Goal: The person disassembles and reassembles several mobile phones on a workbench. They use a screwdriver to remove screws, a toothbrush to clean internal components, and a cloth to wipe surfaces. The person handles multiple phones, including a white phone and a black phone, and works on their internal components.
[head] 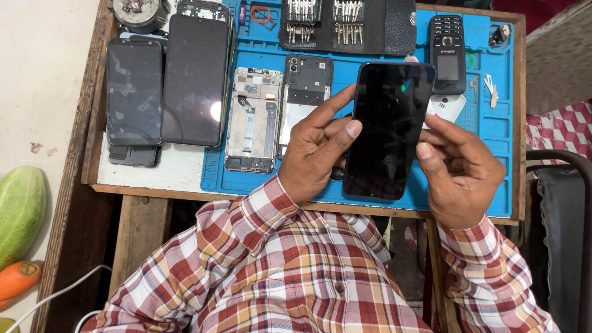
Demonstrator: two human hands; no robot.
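A black smartphone (387,129) with a dark screen is held upright above a blue work mat (487,129). My left hand (317,151) grips its left edge, thumb on the side and index finger stretched up along it. My right hand (459,169) holds the right edge with thumb and fingertips. Both sleeves are red, white and yellow plaid.
On the mat lie an opened phone frame (253,120), a second opened phone body (305,92), a black keypad phone (448,54) and a black screwdriver bit case (348,24). Two dark phones (166,83) rest at the left. A green vegetable (20,209) and a carrot (17,279) lie on the floor.
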